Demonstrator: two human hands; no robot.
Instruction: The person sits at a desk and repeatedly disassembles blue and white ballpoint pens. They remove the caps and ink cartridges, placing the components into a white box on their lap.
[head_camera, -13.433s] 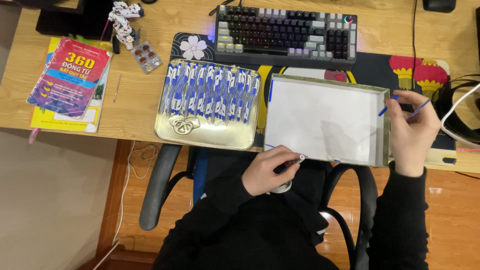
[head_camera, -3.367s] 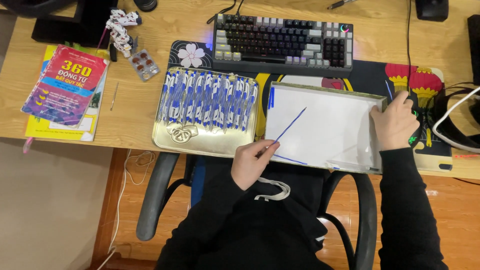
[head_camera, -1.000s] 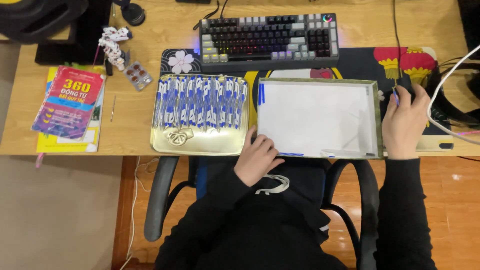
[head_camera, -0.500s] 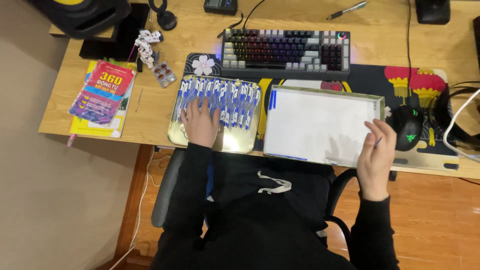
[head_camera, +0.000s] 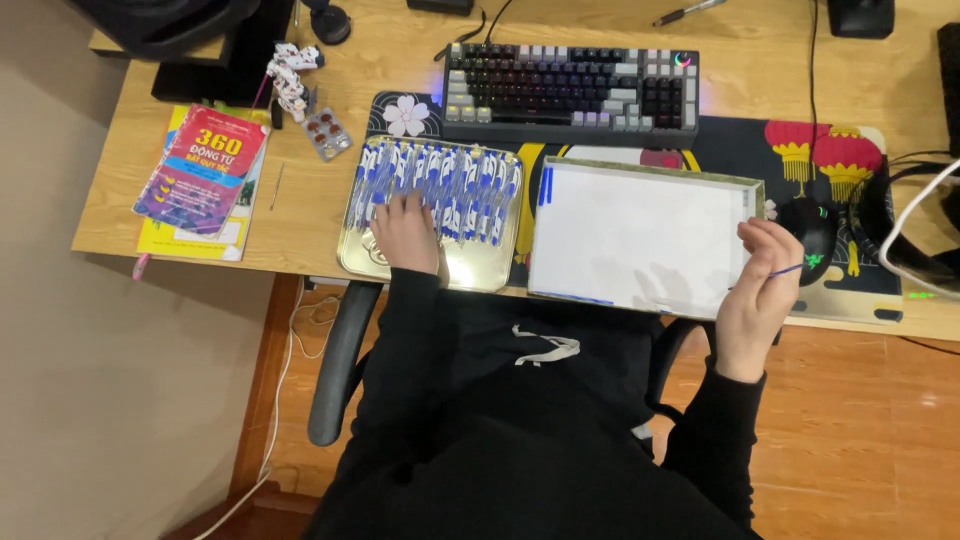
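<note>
Pinching a thin blue stick (head_camera: 787, 269), right hand (head_camera: 755, 290); left hand (head_camera: 405, 232) flat on pens (head_camera: 460, 185).

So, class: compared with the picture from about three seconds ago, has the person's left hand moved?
Yes. The left hand has gone left, from the near edge of the white-lined box onto the gold tray of blue-and-white pens.

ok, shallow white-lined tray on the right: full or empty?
Nearly empty: the white-lined tray shows bare white, only blue pieces at its left edge.
</note>
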